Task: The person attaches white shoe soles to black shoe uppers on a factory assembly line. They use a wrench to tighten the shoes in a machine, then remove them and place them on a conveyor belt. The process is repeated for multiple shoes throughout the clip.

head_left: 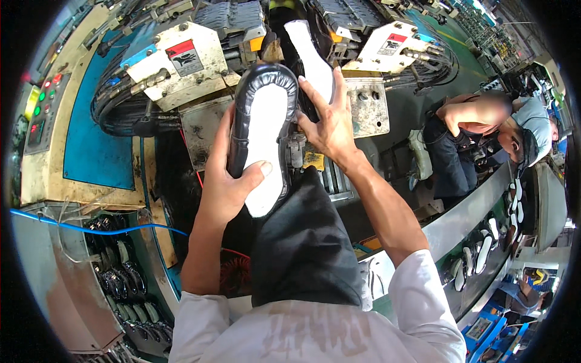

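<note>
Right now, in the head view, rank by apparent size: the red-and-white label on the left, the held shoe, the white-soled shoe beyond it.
1. Held shoe
2. White-soled shoe beyond it, partly hidden
3. Red-and-white label

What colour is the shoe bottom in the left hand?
The shoe bottom is white, best in head view.

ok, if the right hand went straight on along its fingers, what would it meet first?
Probably the white-soled shoe at the machine; the right hand overlaps its edge in view, though whether they touch is unclear.
</note>
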{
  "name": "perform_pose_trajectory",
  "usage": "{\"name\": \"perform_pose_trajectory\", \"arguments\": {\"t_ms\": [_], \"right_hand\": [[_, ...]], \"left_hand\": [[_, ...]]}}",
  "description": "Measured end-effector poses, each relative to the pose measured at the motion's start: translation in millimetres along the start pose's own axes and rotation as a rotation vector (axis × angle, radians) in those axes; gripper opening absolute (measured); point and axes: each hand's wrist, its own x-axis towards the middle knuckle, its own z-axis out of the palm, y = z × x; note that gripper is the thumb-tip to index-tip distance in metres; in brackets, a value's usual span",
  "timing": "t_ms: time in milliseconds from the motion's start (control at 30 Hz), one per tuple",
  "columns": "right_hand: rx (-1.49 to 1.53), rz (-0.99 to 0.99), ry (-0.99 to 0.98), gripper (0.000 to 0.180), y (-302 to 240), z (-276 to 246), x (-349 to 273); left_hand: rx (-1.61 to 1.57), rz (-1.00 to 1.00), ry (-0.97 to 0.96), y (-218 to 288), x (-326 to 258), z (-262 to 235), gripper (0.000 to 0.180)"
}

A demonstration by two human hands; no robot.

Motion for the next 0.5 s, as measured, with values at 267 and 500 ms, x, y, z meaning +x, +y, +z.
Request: {"name": "perform_pose_trajectory", "arguments": {"t_ms": [267,500], "right_hand": [[-0.071,0.097,-0.036,0.079,-12.9,8.3,-9.4],[-0.123,0.020,-0.036,0.081,-14.5,4.3,-23.4]], "left_hand": [[-0.529,-0.321,-0.047,-11.4,-72.0,-21.8,0.090],[-1.022,-0.451,-0.214,5.6,-123.9,-12.4,0.097]]}}
